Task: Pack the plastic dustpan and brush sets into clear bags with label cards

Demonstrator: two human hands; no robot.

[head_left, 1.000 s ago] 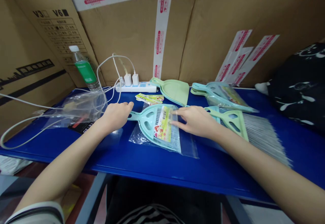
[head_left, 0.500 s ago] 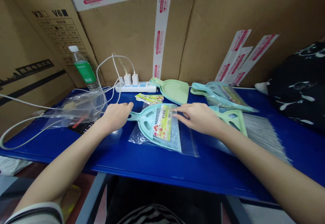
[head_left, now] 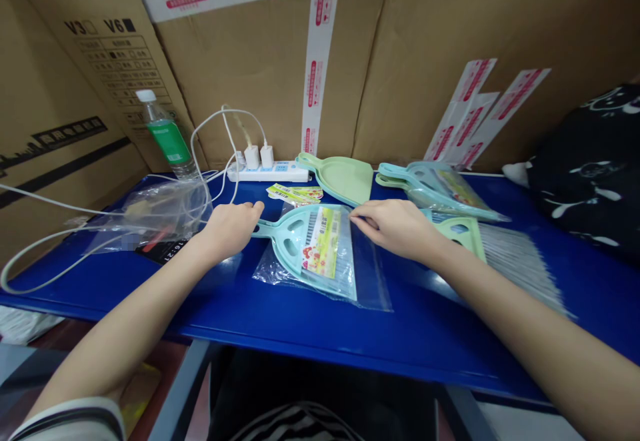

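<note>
A light-blue dustpan [head_left: 287,241] lies on the blue table, mostly inside a clear plastic bag [head_left: 373,281], with its handle pointing left. A yellow-green label card [head_left: 323,242] and pale brush bristles lie on its pan, under the film. My left hand [head_left: 233,227] is closed round the handle end. At the pan's upper right corner, my right hand [head_left: 395,227] pinches the edge of the bag between thumb and fingers. Just right of that hand lies a green brush head [head_left: 463,231] with grey bristles, partly hidden by my forearm.
A green dustpan [head_left: 345,177] and a bagged blue dustpan set [head_left: 440,187] lie at the back. Loose label cards [head_left: 295,193] sit before a power strip [head_left: 270,173]. White cables, a water bottle [head_left: 167,137] and crumpled plastic [head_left: 160,211] occupy the left; a black patterned fabric item [head_left: 590,167] stands right.
My right hand has shifted slightly right, off the label, and its fingers have closed into a pinch at the bag's edge. My left hand stays at the handle.
</note>
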